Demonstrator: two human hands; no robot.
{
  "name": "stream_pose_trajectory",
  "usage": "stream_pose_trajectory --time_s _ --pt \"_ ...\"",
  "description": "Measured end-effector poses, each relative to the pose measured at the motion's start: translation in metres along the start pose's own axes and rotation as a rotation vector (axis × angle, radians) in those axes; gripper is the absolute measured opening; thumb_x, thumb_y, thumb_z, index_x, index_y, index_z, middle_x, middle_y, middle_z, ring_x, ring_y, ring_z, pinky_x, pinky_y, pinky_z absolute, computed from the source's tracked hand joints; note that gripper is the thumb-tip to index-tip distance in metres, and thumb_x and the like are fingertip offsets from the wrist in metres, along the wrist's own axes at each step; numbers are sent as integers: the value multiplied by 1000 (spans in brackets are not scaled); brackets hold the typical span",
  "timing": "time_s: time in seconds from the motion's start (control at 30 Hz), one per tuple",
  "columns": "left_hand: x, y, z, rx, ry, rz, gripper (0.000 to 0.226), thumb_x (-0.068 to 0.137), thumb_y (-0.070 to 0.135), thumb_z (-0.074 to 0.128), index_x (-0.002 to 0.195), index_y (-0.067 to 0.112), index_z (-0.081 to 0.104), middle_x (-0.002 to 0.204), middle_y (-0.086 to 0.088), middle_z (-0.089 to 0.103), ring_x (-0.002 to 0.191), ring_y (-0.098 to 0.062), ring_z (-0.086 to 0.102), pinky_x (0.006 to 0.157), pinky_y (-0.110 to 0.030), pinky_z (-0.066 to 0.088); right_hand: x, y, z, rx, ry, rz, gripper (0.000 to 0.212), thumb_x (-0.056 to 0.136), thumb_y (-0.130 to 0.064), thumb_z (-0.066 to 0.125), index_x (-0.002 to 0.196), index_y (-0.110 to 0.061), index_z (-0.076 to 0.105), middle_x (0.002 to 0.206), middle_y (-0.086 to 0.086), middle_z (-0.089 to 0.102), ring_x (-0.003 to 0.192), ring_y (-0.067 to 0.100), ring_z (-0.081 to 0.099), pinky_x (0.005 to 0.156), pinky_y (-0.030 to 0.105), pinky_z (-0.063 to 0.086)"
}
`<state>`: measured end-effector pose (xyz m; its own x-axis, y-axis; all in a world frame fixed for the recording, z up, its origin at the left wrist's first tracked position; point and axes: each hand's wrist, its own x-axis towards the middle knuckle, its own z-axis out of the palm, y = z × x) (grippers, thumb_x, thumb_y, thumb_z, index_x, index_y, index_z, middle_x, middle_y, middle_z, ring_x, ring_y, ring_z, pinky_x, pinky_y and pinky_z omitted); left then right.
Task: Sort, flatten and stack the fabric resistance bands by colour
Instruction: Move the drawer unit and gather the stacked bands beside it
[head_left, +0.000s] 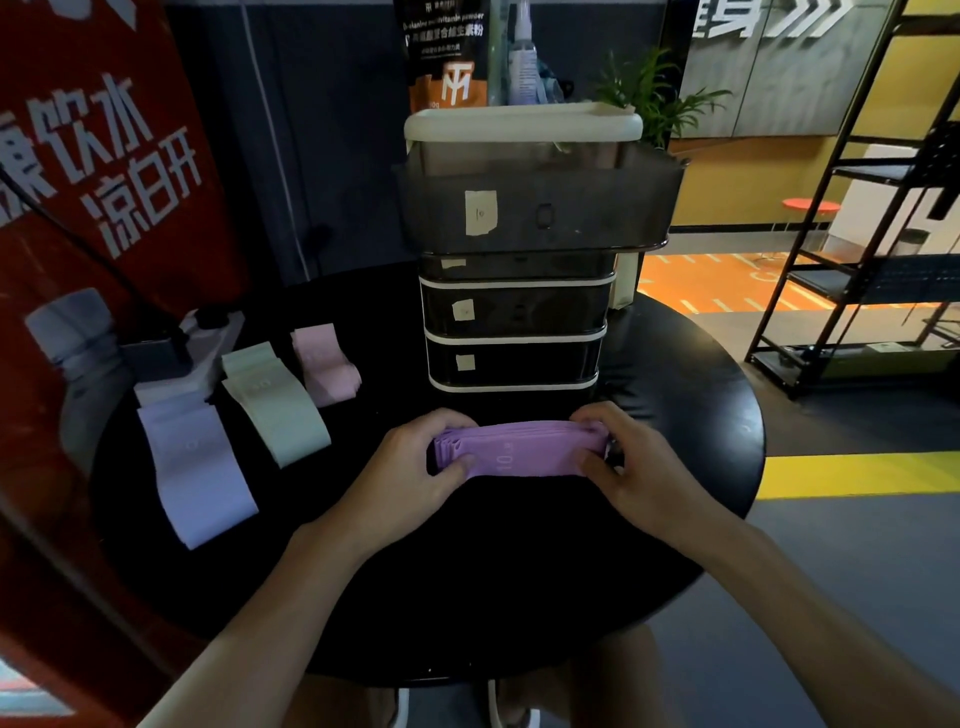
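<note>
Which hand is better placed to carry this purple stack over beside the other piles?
Left, probably. The left hand grips the purple stack at its left end, and the pink pile, green pile and lavender pile all lie on that side; the right hand would have to cross over.

This looks like a gym. A black-and-orange multivitamin powder pouch (447, 67) shows beyond the round black desk (675, 441). Orange floor with painted lane lines (717, 275) and a black metal shelving rack (852, 283) lie to the right.

Four band stacks (519, 449), two hands (415, 467), one drawer unit (514, 322), one table (519, 597)
</note>
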<state>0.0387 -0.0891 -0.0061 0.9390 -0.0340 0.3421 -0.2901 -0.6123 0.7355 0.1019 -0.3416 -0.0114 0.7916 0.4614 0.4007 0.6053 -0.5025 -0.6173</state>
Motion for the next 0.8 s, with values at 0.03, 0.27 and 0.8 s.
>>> stream_pose_trajectory --time_s 0.03,0.27,0.8 --pt "0 0 0 -18 11 -11 30 89 8 70 105 33 65 101 17 68 98 1 62 83 -6 42 0 0 0 17 28 -4 30 89 -5 64 114 -20 58 99 -19 59 89 -10 55 73 5 40" --pt "4 -4 -1 -14 -16 -84 26 88 14 74 108 30 68 101 15 69 97 1 62 85 -12 43 3 10 2 -22 -22 54 35 92 -10 61 124 -22 57 107 -13 60 96 2 57 81 6 41" --pt "34 114 -88 -116 174 177 34 74 1 81 89 29 69 85 6 74 75 -4 67 74 -18 53 39 -89 -101 179 219 -141 31 82 -18 75 93 -43 61 85 -7 65 76 20 62 70 37 52"
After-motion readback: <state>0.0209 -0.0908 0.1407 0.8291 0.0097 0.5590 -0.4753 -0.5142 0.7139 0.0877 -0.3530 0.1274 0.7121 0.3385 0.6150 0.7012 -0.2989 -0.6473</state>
